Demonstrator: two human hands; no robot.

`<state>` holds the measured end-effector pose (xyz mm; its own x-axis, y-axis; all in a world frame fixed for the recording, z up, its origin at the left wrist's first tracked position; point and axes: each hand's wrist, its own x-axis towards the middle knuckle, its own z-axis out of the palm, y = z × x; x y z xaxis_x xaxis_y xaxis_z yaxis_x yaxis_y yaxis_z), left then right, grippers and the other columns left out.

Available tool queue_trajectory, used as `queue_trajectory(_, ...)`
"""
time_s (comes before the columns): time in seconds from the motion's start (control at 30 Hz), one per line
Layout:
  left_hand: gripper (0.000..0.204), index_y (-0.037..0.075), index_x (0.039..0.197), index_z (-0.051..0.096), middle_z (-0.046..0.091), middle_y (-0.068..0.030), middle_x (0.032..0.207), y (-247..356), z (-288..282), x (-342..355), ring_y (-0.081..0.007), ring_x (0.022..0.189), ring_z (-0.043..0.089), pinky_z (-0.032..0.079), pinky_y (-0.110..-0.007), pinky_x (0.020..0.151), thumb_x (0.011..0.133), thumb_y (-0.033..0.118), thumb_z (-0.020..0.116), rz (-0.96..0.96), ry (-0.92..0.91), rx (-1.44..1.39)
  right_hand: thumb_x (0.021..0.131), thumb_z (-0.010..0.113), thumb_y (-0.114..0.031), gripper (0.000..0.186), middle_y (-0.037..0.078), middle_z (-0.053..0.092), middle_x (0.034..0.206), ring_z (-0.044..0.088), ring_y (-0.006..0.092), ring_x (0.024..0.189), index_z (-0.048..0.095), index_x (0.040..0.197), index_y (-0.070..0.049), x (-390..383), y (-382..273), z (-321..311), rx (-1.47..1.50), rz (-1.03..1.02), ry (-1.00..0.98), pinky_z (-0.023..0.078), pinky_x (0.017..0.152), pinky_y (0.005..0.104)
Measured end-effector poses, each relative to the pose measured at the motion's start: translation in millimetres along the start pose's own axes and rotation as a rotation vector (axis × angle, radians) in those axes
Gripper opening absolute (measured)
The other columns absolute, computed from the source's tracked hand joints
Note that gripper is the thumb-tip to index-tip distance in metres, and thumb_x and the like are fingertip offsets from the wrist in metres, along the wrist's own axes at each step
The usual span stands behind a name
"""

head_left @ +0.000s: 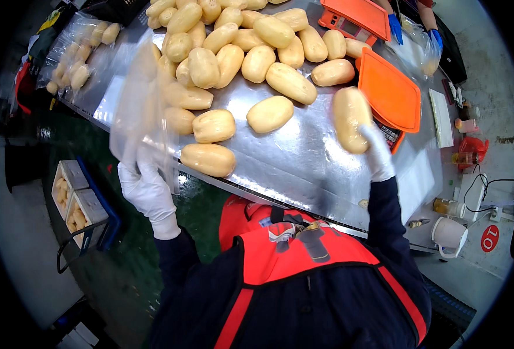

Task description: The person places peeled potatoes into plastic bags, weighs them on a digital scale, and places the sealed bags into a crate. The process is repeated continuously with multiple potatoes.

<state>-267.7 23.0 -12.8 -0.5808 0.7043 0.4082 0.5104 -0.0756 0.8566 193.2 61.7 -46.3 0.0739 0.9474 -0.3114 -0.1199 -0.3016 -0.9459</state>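
Observation:
My left hand (pixel 147 195), in a white glove, grips an upright-held clear plastic bag (pixel 134 110) at the left edge of the steel table (pixel 292 168). My right hand (pixel 376 151), also gloved, is closed on a large peeled potato (pixel 350 116), slightly blurred, just left of an orange scale (pixel 389 87). Many peeled potatoes (pixel 229 64) are piled across the back and middle of the table, with a few loose ones (pixel 207 160) near the front edge by the bag.
A second scale (pixel 358 16), a co-worker's blue-gloved hands (pixel 395 26), bagged potatoes (pixel 76 64) at back left. Crates of potatoes (pixel 76 180) stand on a trolley at lower left. A mug (pixel 446 232), jars (pixel 447 206) and cords line the right side.

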Motion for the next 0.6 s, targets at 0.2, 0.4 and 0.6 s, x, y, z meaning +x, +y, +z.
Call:
queue_trajectory(0.2,0.043,0.004,0.145,0.057,0.051,0.009,0.08,46,4,-3,0.0015,0.062,0.039,0.037,-0.015,0.057,0.102,-0.001,0.053,-0.267,-0.015,-0.362,0.082,0.079,-0.035,0.065,0.012,0.071,0.114,0.069,0.0254,0.096,0.058,0.137,-0.009,46,-46,-79,-1.084,-0.409,0.531,0.055,0.086,0.0401)
queue_trajectory(0.4,0.053,0.002,0.149,0.051,0.056,0.0035,0.088,69,-22,-10,-0.0043,0.072,0.049,0.043,-0.017,0.067,0.097,-0.006,0.053,-0.19,-0.012,-0.241,0.074,0.083,-0.04,0.084,0.012,0.069,0.112,0.066,0.0364,0.1,0.048,0.149,-0.021,84,-43,-108,-1.81,-0.268,0.703,0.053,0.082,0.0488)
queue_trajectory(0.6,0.049,0.002,0.149,0.052,0.058,0.0007,0.096,85,-38,-1,-0.0063,0.077,0.052,0.047,-0.02,0.073,0.099,-0.002,0.056,-0.012,0.198,-0.074,0.073,0.085,-0.045,0.091,0.016,0.055,0.142,0.053,0.0394,0.127,0.045,0.153,-0.024,79,-35,-117,-1.655,-0.441,0.745,0.042,0.104,0.0567)
